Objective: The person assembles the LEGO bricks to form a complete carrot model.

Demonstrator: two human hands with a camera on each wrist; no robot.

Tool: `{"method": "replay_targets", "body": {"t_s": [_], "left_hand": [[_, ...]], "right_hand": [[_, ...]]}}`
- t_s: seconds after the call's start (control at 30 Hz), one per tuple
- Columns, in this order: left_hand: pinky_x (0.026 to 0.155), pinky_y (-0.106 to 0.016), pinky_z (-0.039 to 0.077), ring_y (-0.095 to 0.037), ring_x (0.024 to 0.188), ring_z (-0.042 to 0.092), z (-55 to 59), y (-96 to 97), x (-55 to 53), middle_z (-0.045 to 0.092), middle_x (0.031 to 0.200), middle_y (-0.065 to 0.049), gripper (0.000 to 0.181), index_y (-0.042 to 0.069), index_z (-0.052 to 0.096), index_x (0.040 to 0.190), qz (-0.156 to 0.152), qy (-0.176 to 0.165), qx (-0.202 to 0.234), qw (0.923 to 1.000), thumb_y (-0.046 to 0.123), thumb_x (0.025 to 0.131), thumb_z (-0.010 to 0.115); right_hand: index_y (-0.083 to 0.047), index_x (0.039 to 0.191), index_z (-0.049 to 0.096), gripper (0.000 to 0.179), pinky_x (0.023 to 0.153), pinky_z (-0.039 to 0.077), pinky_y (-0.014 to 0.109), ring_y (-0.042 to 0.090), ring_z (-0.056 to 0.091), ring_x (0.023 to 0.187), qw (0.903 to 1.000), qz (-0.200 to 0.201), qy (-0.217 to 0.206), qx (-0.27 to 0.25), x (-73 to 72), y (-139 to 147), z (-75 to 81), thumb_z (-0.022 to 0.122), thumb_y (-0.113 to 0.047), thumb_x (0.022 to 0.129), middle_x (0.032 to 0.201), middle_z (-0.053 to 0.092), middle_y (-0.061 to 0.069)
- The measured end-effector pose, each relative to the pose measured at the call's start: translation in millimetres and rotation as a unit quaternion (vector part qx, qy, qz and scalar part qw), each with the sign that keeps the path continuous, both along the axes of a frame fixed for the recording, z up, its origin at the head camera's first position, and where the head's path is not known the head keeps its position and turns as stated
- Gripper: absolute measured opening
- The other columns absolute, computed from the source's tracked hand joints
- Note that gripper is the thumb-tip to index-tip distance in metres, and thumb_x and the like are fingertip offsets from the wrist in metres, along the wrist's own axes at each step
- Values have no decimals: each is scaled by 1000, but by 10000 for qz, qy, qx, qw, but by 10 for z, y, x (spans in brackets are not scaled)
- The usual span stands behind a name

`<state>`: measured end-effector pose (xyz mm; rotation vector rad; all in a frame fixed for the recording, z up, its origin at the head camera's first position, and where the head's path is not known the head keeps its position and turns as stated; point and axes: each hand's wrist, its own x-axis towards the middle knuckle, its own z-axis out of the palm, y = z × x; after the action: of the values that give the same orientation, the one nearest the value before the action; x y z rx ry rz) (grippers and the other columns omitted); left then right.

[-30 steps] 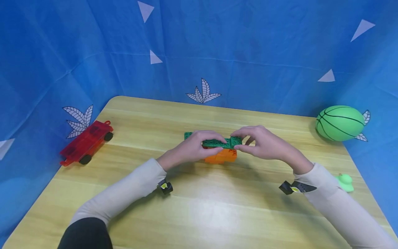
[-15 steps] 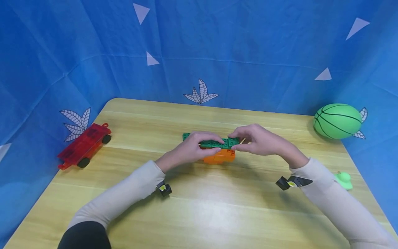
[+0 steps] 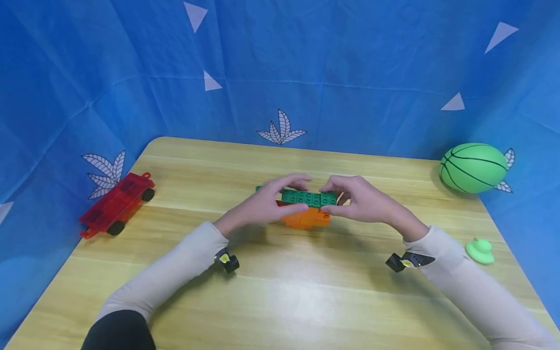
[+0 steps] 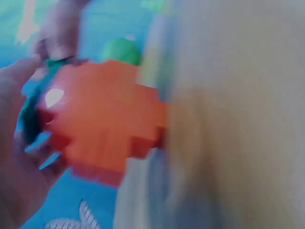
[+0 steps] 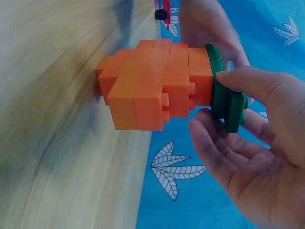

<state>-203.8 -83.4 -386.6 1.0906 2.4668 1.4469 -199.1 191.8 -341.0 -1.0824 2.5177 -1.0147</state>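
Note:
An orange build of stacked toy bricks (image 3: pixel 304 219) stands mid-table, stepped and wider in its middle in the right wrist view. Along its top runs a row of flat green studded bricks (image 3: pixel 308 198). My right hand (image 3: pixel 367 200) pinches the row's right end, a green toy brick (image 5: pixel 233 112), between thumb and fingers. My left hand (image 3: pixel 262 200) is spread around the left part of the row, fingers behind and thumb in front, with the studs showing between. In the left wrist view the left hand is blurred beside the orange build (image 4: pixel 105 105).
A red toy wagon (image 3: pixel 118 204) with black wheels sits at the table's left edge. A green ball (image 3: pixel 472 167) lies at the back right corner, a light green duck (image 3: pixel 480 250) near the right edge. A blue curtain (image 3: pixel 350 63) borders the wooden table (image 3: pixel 288 301).
My left hand's fingers have lifted and spread away from the green row, showing more studs. My right hand stays at the row's right end. The head view has shifted slightly.

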Motion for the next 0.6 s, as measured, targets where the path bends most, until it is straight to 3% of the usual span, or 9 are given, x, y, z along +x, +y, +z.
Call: {"method": "replay_targets", "body": {"t_s": [0.13, 0.2, 0.3, 0.4, 0.6], "left_hand": [[103, -45, 52, -19, 127, 58, 110, -298, -131, 63, 137, 1, 40, 22, 58, 142, 856, -204, -240, 9958, 35, 105, 59], [104, -48, 51, -24, 129, 56, 98, -452, -165, 60, 141, -3, 39, 18, 58, 142, 1165, -315, -763, 9898, 32, 105, 59], [109, -51, 49, -31, 132, 55, 4, -608, -175, 54, 148, -10, 49, 16, 53, 148, 1243, -489, -1753, 9754, 30, 101, 65], [114, -53, 45, -34, 133, 54, -105, -657, -192, 50, 151, -16, 62, 14, 46, 154, 1239, -568, -2384, 9615, 32, 99, 69], [119, -56, 38, -38, 139, 47, -224, -616, -286, 49, 151, -19, 68, 9, 45, 154, 1470, -665, -2646, 9508, 32, 96, 72]], "right_hand": [[-12, 124, 67, 38, 79, 63, 32, 17, 72, 94, 9994, -182, 253, 133, 28, -3, 4, 81, -22, 90, 116, 75, 4], [-13, 131, 66, 46, 84, 62, 37, 20, 71, 101, 9984, -207, 465, 241, 52, -2, -5, 81, -26, 90, 125, 73, 5], [-16, 140, 63, 54, 97, 58, 45, 24, 67, 117, 9959, -111, 848, 288, 97, -33, -18, 80, -30, 91, 137, 67, 5], [-18, 139, 64, 53, 105, 54, 48, 26, 63, 127, 9917, 73, 1263, 237, 124, -108, -33, 81, -30, 90, 138, 66, 5], [-19, 133, 70, 44, 97, 59, 42, 23, 69, 117, 9856, 288, 1635, 310, 140, -238, -90, 79, -26, 91, 128, 72, 3]]}}
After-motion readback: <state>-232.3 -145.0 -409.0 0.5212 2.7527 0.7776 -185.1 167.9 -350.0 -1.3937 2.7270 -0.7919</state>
